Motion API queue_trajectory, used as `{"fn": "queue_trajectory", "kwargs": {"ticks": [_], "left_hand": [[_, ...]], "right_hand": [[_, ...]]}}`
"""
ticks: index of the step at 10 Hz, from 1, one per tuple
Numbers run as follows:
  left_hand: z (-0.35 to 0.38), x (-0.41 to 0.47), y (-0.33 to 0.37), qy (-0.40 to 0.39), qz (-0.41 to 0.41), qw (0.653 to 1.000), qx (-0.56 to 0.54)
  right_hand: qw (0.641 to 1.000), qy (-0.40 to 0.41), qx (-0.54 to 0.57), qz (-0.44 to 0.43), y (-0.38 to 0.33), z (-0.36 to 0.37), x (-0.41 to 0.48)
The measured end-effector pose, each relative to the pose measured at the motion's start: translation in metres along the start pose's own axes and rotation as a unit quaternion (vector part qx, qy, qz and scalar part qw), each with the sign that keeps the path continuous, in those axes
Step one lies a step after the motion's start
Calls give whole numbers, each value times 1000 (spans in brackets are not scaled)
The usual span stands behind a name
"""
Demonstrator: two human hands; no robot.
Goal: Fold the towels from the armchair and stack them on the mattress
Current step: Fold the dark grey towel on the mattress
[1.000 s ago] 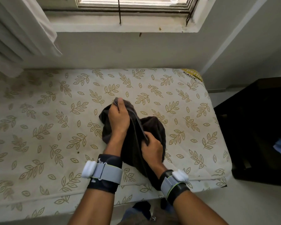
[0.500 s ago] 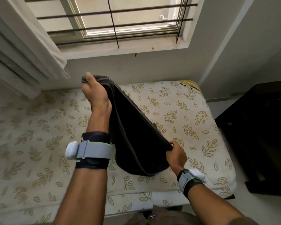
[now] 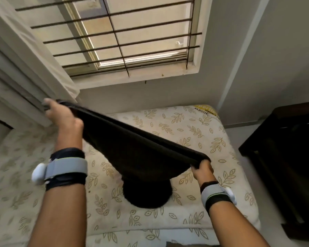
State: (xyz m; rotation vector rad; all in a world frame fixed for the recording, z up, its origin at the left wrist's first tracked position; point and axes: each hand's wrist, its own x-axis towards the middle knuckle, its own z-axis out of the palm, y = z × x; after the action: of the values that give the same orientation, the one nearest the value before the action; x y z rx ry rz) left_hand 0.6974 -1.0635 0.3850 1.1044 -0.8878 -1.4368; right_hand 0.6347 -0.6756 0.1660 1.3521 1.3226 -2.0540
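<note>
Barred window [image 3: 125,38] sat in a plain pale wall [image 3: 257,59], with daylight coming through it. Light curtain [image 3: 21,59] hung off to the left, and some dark wooden furniture [image 3: 289,157] stood on the right.

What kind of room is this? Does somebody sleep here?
Most likely a bedroom. There is a leaf-print mattress below a barred window with a pale curtain beside it, and dark wooden furniture stands at the right.
</note>
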Motion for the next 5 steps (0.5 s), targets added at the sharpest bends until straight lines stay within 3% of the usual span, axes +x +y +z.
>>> {"fn": "queue_trajectory", "kwargs": {"ticks": [1, 3, 4, 5], "left_hand": [[-26, 24, -8, 32, 0, 999, 41], [-36, 73, -15, 13, -119, 993, 5], [-25, 70, -18, -23, -190, 981, -26], [-7, 70, -15, -30, -228, 973, -25]], "right_hand": [[997, -2, 60, -48, -34, 24, -12], [987, -6, 4, -159, -49, 84, -36], [993, 15, -10, -119, -54, 97, -37], [970, -31, -99, -221, -64, 116, -45]]}}
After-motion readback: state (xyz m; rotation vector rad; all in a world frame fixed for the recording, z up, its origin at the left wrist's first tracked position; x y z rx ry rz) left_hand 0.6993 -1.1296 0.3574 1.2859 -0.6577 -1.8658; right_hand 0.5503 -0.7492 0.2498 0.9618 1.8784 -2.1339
